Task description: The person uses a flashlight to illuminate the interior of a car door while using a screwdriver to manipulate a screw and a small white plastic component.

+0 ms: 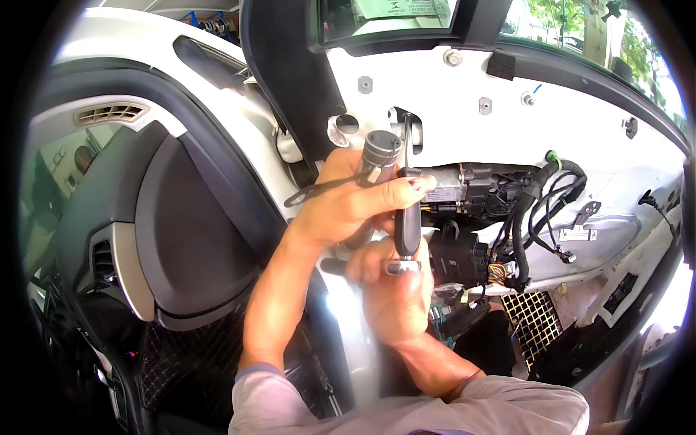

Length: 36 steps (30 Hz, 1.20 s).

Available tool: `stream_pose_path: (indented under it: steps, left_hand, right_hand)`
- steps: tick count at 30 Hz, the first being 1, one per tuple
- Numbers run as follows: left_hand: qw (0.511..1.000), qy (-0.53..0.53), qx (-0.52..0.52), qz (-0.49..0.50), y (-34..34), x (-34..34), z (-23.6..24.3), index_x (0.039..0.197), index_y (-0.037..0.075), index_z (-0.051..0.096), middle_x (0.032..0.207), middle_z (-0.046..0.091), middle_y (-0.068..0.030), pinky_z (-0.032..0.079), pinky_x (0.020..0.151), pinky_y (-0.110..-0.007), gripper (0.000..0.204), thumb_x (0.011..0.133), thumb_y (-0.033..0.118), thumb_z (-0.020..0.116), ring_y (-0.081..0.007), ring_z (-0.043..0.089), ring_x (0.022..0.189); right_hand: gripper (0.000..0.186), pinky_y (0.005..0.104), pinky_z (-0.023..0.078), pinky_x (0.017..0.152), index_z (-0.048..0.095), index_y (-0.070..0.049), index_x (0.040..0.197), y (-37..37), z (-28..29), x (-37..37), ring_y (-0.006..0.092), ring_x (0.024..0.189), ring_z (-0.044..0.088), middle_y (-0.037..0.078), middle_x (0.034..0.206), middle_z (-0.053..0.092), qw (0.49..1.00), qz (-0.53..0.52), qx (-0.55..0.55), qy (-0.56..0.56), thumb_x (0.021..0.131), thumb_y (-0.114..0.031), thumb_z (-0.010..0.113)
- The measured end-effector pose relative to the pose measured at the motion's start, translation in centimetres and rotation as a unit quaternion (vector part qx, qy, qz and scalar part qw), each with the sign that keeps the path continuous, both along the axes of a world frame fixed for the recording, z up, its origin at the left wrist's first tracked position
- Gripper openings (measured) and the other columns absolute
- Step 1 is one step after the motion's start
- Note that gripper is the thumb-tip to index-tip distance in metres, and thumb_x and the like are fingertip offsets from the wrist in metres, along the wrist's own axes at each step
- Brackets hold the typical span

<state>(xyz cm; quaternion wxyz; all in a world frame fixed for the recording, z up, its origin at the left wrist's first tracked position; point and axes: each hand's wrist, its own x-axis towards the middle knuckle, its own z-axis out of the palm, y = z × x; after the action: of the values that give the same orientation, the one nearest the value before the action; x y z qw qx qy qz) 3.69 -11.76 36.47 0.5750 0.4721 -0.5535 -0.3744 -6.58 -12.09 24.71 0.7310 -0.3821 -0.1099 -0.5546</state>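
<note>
Black-handled tool (409,230), upright between the two hands, in front of the white door panel (464,138) of a vehicle. The left hand (348,206) is closed around a grey torch (382,148), its thumb laid across the upper end of the tool's handle; a strap loop (312,194) hangs to the left. The right hand (397,304), below, is curled around the tool's chrome end. The slim shaft points up to an oblong opening (417,136) in the panel; whether its tip enters cannot be told. Just right of the tool, a recess in the door contains a silver-and-black motor unit (444,185), a black box (458,259) and a looped wiring harness (523,210). Farther out, bare panel extends above the recess up to the dark window frame (478,29). To the left, the open doorway leaves room between the door and the dark dashboard end panel (203,225), above a quilted floor mat (188,355); the bright sill (346,341) forms its edge. A yellow grid (533,322) lies at lower right.
</note>
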Motion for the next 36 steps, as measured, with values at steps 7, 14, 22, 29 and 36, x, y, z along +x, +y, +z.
stream_pose_path:
  steps: [7,14,22,29,36]
  left_hand:
    - [0.999,-0.038,-0.015,0.004,-1.0,-1.3,0.3,0.077,0.005,0.065,0.061,0.056,0.0025,0.031,0.046,-0.022,0.021,0.088,0.017,0.078,-0.0035,0.046,0.049]
    - [0.999,0.000,-0.035,-0.037,-1.5,0.2,-0.9,0.095,-0.001,0.073,0.076,0.066,-0.0011,0.049,0.065,-0.024,0.022,0.090,0.020,0.074,-0.0089,0.061,0.069]
    - [0.996,-0.057,-0.066,-0.031,-2.0,-0.2,-0.3,0.077,0.006,0.069,0.060,0.058,0.0013,0.037,0.048,-0.022,0.022,0.085,0.023,0.079,-0.0057,0.051,0.051]
    - [0.996,-0.039,-0.077,-0.024,-2.2,-0.1,-0.8,0.080,0.007,0.068,0.068,0.062,0.0013,0.043,0.052,-0.023,0.019,0.083,0.022,0.080,-0.0060,0.055,0.056]
    - [0.996,-0.019,-0.088,-0.010,-2.1,-0.9,-1.1,0.081,0.003,0.068,0.074,0.067,-0.0030,0.049,0.056,-0.026,0.020,0.084,0.021,0.077,-0.0101,0.061,0.062]
  right_hand:
    - [0.041,0.0292,0.027,0.047,0.056,-0.001,0.105,-0.9,3.6,-1.8,0.0126,0.044,0.030,-0.003,0.053,0.034,0.988,0.070,0.128,0.041,0.100,-0.040,0.046]
    - [0.025,0.0271,0.026,0.046,0.058,-0.003,0.104,-0.5,4.8,-1.8,0.0097,0.045,0.029,-0.004,0.055,0.035,0.992,0.078,0.091,0.039,0.101,-0.028,0.052]
    - [0.011,0.0268,0.019,0.041,0.060,-0.002,0.091,-0.3,5.5,-2.1,0.0064,0.040,0.022,-0.005,0.053,0.033,0.989,-0.069,0.084,0.098,0.096,-0.008,0.051]
    - [0.011,0.0280,0.018,0.039,0.057,-0.002,0.087,0.1,5.7,-1.7,0.0062,0.038,0.021,-0.005,0.053,0.033,0.983,-0.114,0.086,0.117,0.091,-0.002,0.047]
    - [0.008,0.0288,0.019,0.038,0.056,0.000,0.087,-0.2,5.9,-1.6,0.0071,0.037,0.023,-0.003,0.054,0.036,0.983,-0.124,0.075,0.110,0.089,0.001,0.049]
